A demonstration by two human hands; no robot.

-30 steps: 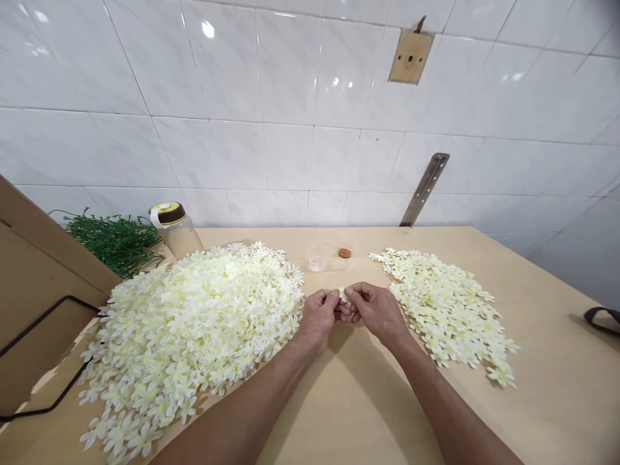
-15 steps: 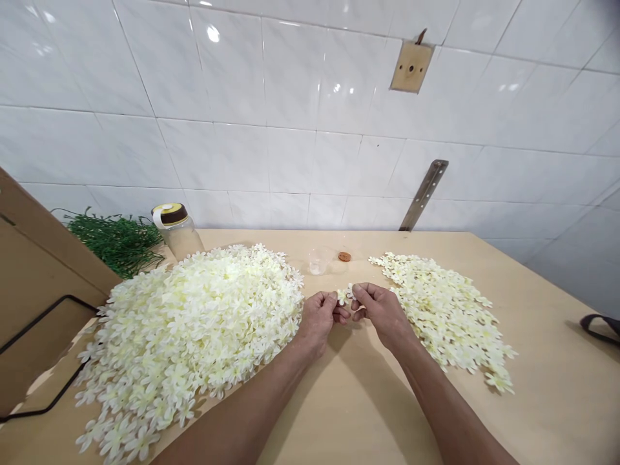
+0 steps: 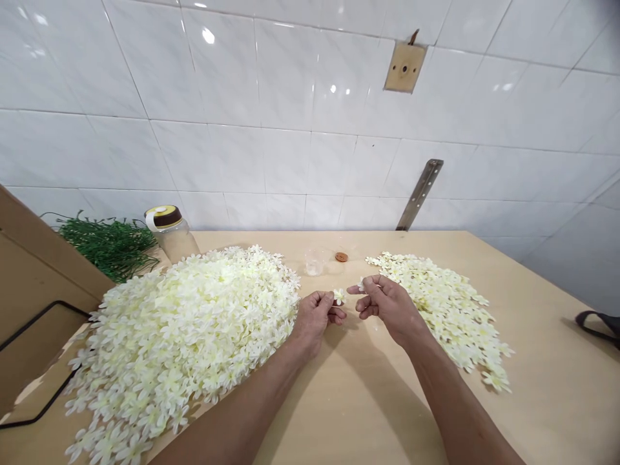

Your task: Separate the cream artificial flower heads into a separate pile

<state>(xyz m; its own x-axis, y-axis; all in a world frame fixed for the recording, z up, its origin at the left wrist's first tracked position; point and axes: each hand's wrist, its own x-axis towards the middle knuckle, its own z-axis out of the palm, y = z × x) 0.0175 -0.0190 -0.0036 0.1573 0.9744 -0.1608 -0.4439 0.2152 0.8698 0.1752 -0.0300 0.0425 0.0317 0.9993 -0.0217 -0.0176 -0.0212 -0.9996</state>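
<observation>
The left hand (image 3: 311, 318) pinches a small white, yellow-centred, fabric-like flower (image 3: 339, 296) over the beige tabletop (image 3: 537, 336); the right hand (image 3: 390, 303) pinches another small pale flower (image 3: 361, 284). Both seem very light, soft, easily creased; one petal's edge suits gripping.

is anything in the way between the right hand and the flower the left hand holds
Nothing visible does: only a narrow gap separates the right hand, itself pinching a small white piece, from the white flower in the left hand. The clear plastic container and brown disc sit farther back, toward the tiled wall.
</observation>
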